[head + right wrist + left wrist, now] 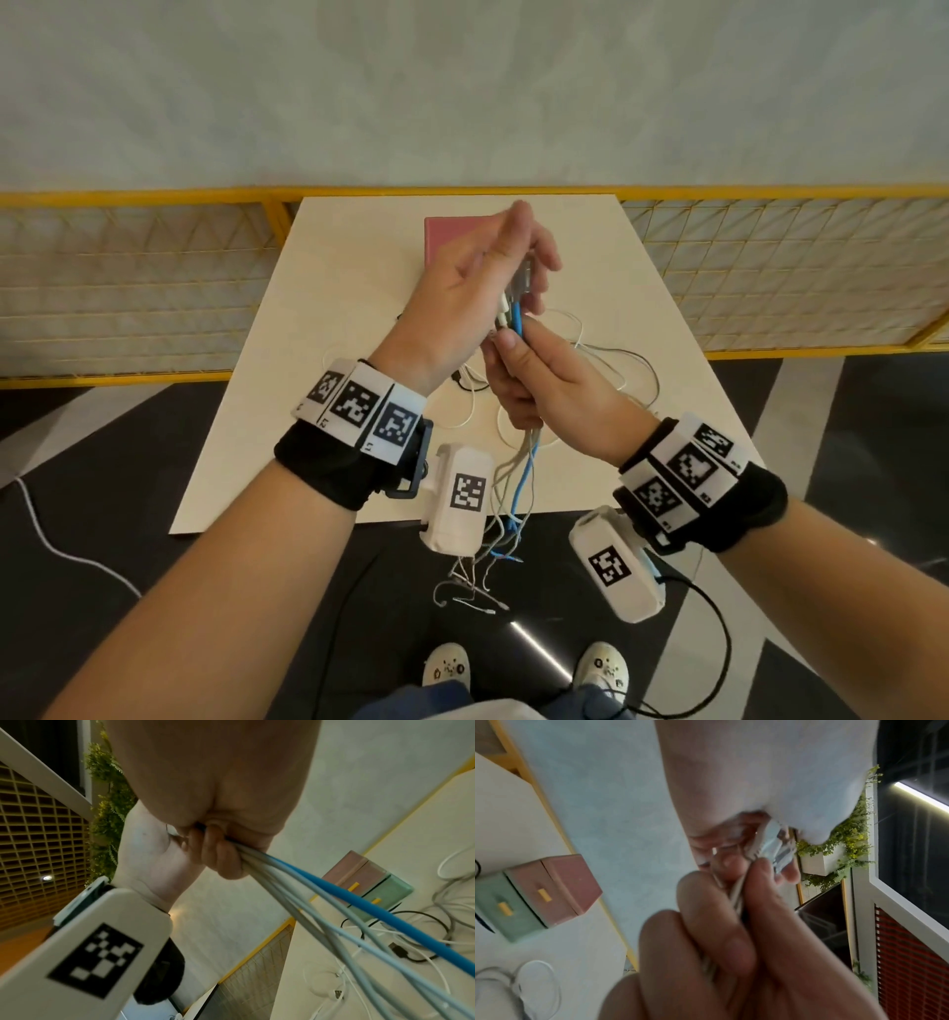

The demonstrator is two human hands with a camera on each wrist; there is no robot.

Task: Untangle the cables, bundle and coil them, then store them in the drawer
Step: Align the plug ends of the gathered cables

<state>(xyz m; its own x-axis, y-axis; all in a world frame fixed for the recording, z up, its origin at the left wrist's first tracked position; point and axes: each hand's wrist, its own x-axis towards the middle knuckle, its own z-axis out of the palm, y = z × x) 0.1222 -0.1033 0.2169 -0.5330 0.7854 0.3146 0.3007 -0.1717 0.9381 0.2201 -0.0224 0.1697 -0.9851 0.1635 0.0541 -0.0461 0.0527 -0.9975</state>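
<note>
Head view: right hand (544, 380) grips a bundle of grey and blue cables (518, 462) above the table (328, 246) — loose ends dangle past its near edge. Left hand (477, 288) pinches the connector ends. Behind, a pink-and-green drawer box (539, 892) stands with both drawers closed — contents unseen.

Bench: pale cream square bench (359, 288)
Fence: yellow wire-mesh fence (128, 288) behind bench
Plant: green leafy plant (849, 833) by white frame
Shoes: white shoes (445, 665) on dark floor
</note>
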